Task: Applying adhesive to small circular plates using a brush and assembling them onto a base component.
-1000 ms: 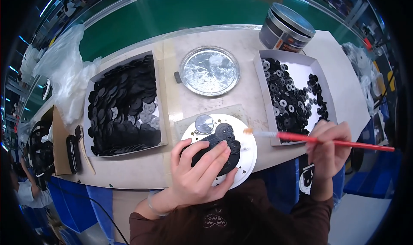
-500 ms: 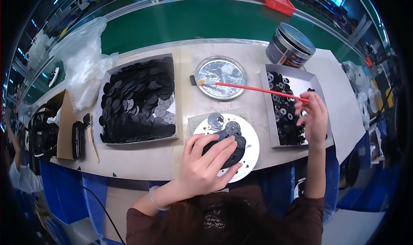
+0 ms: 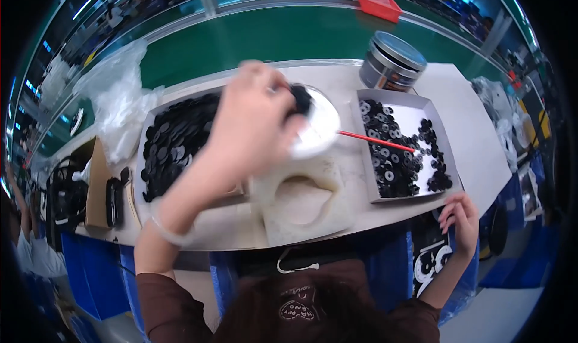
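My left hand (image 3: 253,117), blurred by motion, is raised over the middle of the table and grips a white round plate (image 3: 319,129) with a black part on it. Below it sits a pale block (image 3: 295,231) with a rounded hollow. A red-handled brush (image 3: 376,141) lies across the wall of the right box; its bristle end is hidden behind the plate. My right hand (image 3: 461,221) is at the table's front edge, near that box. Its fingers are loosely bent and apart, with nothing in them. Under it, white and black parts (image 3: 430,262) show below table height.
A tray of black discs (image 3: 174,132) is on the left, and a white box (image 3: 444,102) of small black and grey rings on the right. Behind it stands a grey tub (image 3: 391,63). Plastic bags (image 3: 117,90), a cardboard box (image 3: 96,180) and a red bin (image 3: 379,6) lie farther out.
My left hand has lifted the white plate off the block and carried it up and away from me. The right hand has let go of the brush and dropped to the table edge.
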### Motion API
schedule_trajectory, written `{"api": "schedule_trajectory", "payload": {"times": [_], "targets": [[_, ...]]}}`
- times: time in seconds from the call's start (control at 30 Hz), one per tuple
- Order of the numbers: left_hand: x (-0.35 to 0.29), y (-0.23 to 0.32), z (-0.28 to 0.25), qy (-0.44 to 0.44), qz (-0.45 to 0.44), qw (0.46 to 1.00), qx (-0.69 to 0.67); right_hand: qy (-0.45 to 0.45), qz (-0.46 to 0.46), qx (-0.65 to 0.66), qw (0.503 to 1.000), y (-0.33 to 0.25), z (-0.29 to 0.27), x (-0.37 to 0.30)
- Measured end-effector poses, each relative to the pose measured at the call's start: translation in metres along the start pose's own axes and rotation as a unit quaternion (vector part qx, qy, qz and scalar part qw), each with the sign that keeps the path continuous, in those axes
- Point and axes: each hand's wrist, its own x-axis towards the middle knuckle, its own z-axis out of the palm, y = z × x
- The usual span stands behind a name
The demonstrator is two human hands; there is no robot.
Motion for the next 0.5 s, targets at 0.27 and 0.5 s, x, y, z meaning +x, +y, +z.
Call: {"api": "schedule_trajectory", "payload": {"times": [0.27, 0.5], "targets": [[0.063, -0.175, 0.082, -0.05, -0.043, 0.962, 0.267, 0.062, 0.295, -0.073, 0.951, 0.096, -0.087, -0.06], [0.065, -0.267, 0.123, -0.118, -0.205, 0.843, 0.482, 0.214, 0.57, -0.157, 0.778, 0.233, -0.127, -0.188]]}}
